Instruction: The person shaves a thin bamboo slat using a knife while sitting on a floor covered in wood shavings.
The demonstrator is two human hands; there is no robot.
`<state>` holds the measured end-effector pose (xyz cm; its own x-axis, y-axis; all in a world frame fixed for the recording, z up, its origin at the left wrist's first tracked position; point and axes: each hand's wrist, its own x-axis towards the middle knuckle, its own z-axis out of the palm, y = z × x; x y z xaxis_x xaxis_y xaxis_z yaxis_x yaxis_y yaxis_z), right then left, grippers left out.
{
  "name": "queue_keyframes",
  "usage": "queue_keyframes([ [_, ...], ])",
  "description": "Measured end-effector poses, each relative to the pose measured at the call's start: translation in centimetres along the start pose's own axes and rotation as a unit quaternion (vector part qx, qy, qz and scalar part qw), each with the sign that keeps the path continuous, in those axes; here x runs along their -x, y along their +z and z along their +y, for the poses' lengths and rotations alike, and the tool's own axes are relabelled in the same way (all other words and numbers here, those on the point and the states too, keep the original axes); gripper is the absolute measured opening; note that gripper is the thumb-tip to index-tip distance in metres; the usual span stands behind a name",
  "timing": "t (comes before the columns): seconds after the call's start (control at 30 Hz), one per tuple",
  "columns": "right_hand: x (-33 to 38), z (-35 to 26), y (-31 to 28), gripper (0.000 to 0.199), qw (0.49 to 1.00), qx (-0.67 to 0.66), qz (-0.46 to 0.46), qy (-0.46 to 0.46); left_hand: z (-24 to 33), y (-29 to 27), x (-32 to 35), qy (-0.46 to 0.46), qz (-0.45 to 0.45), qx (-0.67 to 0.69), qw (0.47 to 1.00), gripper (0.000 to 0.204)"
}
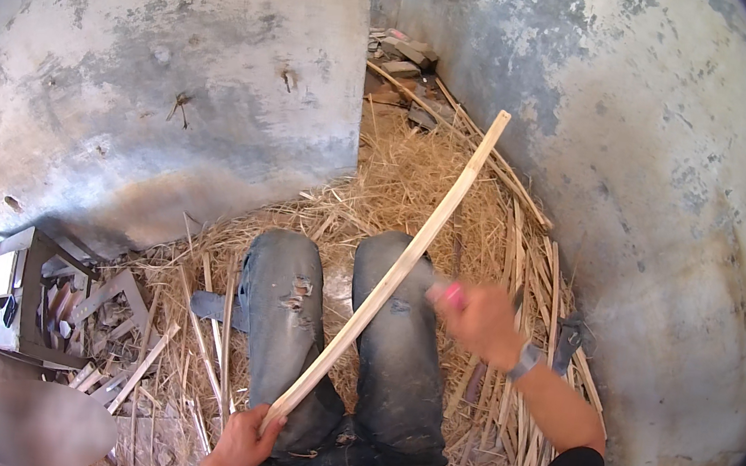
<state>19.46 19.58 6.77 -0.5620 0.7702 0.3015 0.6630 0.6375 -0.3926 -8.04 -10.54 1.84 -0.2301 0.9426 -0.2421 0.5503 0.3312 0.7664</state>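
1. Grey plastered walls (178, 66) rise on both sides and meet at a corner far beyond the person's knees; the surface is stained and patchy.
2. A bed of dry straw (409, 172) covers the floor around the legs, with loose pale cane strips (530, 254) lying to the right of the legs.
3. The person's legs (379, 328) in worn, torn grey jeans stretch forward through the middle of the straw.
4. A long pale cane strip (396, 269), thin, flat and gently bowed, runs from near the left thigh up across the right knee toward the wall corner, its far end in the air.
5. An open dark wooden box (20, 300) stands left of the legs; small tools and scraps lie in it, too small to tell apart.
6. The right hand (475, 320), blurred and wearing a wristwatch, is closed on a pink-handled tool (452, 292) just right of the strip, above the right knee.
7. The left hand (246, 443) has its grip clamped on the strip's near end, beside the left thigh.
8. Broken bricks and wood scraps (405, 58) lie in the wall corner, beyond the strip's far tip.
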Motion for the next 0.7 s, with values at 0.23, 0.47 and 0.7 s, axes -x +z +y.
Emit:
queue_keyframes([
  [0.23, 0.0, 0.8, 3.3, 0.055, 0.996, 0.071, -0.045, -0.009, 0.3, 1.9, 0.1, -0.02, -0.05, 0.02, 0.998, 0.032],
  [0.47, -4.7, 7.5, 3.4, 0.059, 0.993, 0.087, -0.029, 0.073, -0.4, 1.9, 1.8, -0.017, -0.005, 0.022, 1.0, 0.032],
  [0.7, -3.3, 25.2, -3.9, 0.048, 0.953, 0.077, 0.156, 0.246, -5.6, -0.9, 5.0, -0.035, -0.005, 0.038, 0.999, 0.032],
])
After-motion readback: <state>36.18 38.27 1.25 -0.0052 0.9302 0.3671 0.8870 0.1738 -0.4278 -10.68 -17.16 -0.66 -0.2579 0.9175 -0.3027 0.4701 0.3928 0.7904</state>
